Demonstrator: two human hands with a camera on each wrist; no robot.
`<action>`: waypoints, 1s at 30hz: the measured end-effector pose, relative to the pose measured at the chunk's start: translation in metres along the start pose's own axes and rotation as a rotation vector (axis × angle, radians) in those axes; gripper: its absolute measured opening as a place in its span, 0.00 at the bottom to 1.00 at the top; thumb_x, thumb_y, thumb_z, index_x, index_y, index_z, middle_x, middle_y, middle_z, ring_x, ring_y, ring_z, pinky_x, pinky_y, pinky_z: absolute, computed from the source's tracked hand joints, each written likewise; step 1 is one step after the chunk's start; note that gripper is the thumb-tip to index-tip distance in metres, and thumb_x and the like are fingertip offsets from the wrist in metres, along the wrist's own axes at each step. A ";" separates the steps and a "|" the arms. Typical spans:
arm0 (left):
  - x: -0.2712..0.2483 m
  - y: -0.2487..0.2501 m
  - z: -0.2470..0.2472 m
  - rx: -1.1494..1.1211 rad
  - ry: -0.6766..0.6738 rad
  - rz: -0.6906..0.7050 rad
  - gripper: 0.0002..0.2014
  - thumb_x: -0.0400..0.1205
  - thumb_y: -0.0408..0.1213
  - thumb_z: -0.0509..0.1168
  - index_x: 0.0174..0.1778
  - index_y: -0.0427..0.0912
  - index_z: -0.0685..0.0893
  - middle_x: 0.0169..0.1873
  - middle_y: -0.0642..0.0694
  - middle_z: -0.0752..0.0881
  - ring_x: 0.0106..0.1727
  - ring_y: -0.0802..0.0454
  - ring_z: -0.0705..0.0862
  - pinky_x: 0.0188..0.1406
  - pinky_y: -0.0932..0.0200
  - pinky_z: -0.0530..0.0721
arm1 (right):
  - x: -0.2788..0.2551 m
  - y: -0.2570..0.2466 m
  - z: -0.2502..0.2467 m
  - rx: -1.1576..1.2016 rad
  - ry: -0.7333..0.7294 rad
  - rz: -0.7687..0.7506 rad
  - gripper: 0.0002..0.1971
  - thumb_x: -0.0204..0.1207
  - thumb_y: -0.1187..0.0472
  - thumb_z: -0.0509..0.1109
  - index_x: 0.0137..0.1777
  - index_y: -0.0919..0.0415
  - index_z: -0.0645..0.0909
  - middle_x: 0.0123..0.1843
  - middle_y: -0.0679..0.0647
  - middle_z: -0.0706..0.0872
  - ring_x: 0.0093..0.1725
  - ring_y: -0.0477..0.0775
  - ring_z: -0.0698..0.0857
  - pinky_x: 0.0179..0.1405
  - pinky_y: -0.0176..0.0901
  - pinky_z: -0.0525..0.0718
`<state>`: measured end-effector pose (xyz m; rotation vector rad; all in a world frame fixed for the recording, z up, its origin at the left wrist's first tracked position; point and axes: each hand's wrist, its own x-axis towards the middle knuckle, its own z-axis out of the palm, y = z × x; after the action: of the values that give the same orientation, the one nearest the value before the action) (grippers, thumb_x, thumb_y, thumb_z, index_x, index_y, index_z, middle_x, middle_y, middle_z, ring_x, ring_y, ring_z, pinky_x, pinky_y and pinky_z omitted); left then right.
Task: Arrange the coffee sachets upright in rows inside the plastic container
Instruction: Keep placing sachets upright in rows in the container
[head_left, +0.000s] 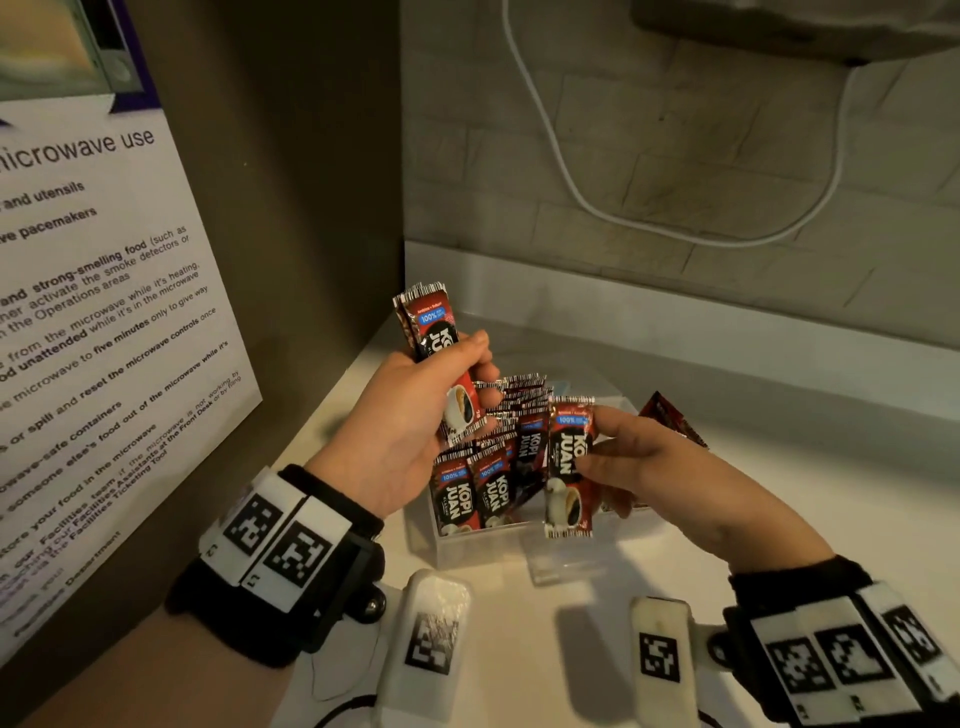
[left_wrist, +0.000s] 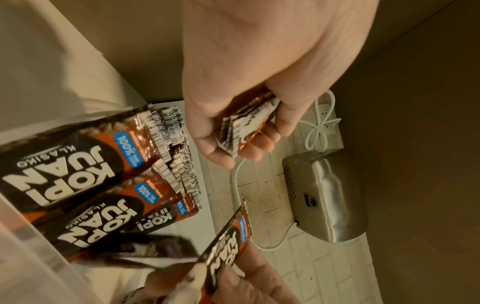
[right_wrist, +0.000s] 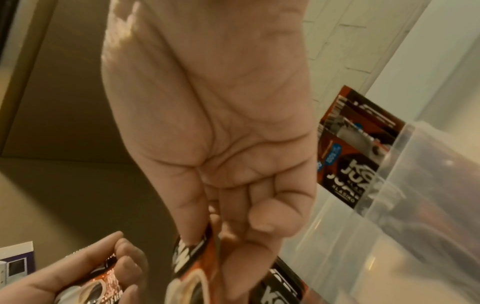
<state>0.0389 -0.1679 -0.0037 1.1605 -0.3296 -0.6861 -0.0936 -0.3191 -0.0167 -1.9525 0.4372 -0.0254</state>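
Holding a small stack of sachets (head_left: 441, 358) in my left hand (head_left: 410, 415), fingers wrapped round them, up above the box (head_left: 519, 540). My right hand (head_left: 649, 462) pinches one sachet (head_left: 569, 467) upright over the box's front edge. Inside, rows of sachets (head_left: 488, 483) stand leaning on the counter (head_left: 779, 499).

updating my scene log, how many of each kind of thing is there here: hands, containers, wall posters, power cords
hands: 2 (left hand, right hand, each holding coffee sachets)
plastic container: 1
wall poster: 1
white cord: 1
total: 5
The sachets overlap too much to count.
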 end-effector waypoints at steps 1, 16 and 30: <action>0.000 0.000 0.000 0.002 -0.003 0.001 0.07 0.81 0.40 0.67 0.40 0.42 0.83 0.30 0.50 0.86 0.30 0.56 0.84 0.36 0.57 0.85 | 0.001 -0.001 0.002 0.028 0.008 0.015 0.17 0.82 0.69 0.63 0.63 0.47 0.80 0.32 0.49 0.88 0.28 0.42 0.82 0.31 0.39 0.74; -0.004 -0.005 0.003 0.118 -0.140 -0.069 0.06 0.78 0.36 0.70 0.47 0.39 0.85 0.32 0.48 0.86 0.28 0.55 0.80 0.36 0.57 0.83 | -0.012 -0.008 -0.017 0.217 0.339 -0.127 0.05 0.74 0.73 0.69 0.39 0.66 0.80 0.35 0.64 0.85 0.30 0.56 0.83 0.27 0.40 0.80; -0.002 -0.002 0.011 -0.024 -0.108 -0.027 0.06 0.81 0.37 0.66 0.47 0.44 0.88 0.40 0.45 0.91 0.39 0.51 0.88 0.42 0.54 0.87 | 0.009 -0.026 -0.006 -0.279 0.246 -0.093 0.15 0.64 0.52 0.80 0.47 0.56 0.82 0.40 0.55 0.88 0.40 0.56 0.87 0.44 0.51 0.85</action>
<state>0.0306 -0.1755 -0.0013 1.1097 -0.3961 -0.7758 -0.0787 -0.3181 0.0075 -2.2542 0.5327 -0.2800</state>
